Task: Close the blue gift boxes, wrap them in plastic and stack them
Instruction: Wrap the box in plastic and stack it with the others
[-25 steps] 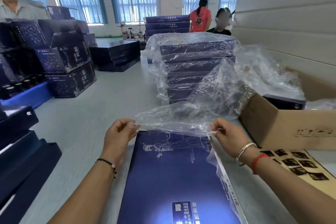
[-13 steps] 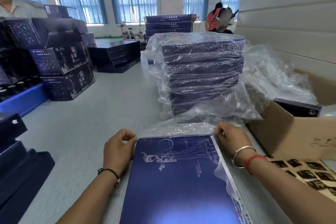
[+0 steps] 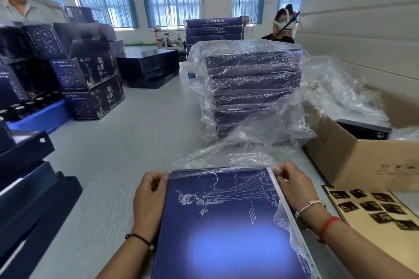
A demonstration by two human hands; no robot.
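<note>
A closed blue gift box [image 3: 222,222] with a white line drawing lies flat in front of me. A clear plastic bag [image 3: 224,158] spreads out from the box's far edge and laps over it. My left hand [image 3: 148,199] pinches the bag's edge at the far left corner of the box. My right hand [image 3: 292,186] pinches the bag's edge at the far right corner. Beyond stands a stack of several blue boxes wrapped in plastic [image 3: 251,88].
An open cardboard carton [image 3: 362,161] with loose plastic stands at the right, a tan printed sheet [image 3: 371,210] in front of it. Dark box parts [image 3: 29,188] lie at the left. Stacked printed cartons [image 3: 90,88] and people stand further back.
Both hands have come toward me and lowered with the bag's edge. The plastic that was held up above the box now lies down at its far edge.
</note>
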